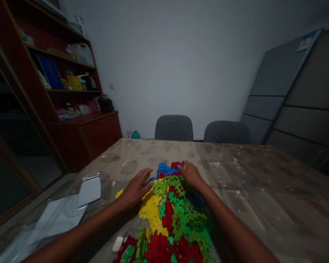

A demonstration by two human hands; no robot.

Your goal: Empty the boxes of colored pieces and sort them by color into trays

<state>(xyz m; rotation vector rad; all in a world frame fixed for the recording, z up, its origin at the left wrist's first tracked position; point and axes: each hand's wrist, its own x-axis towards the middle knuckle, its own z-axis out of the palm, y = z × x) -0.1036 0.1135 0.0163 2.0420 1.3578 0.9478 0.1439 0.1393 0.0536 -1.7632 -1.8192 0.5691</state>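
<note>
A long pile of interlocking plastic building pieces (153, 210) in yellow, green, red and blue runs down the middle of the table. My left hand (137, 187) is at the pile's far left side, its thumb and fingers apart beside the yellow pieces and a small blue piece (153, 179). At the far right end, my right hand (191, 174) has its thumb and fingertips closed at the edge of a red building piece (176, 164). Blue snowflake-like pieces (162, 168) lie between the hands. Red and green pieces (157, 246) are heaped nearest me.
Clear plastic packaging with white card (90, 190) lies on the left of the table (164, 148). A lone yellow piece (118, 193) sits left of the pile. Two grey chairs (174, 128) stand beyond the far edge. Clear plastic sheeting covers the tabletop.
</note>
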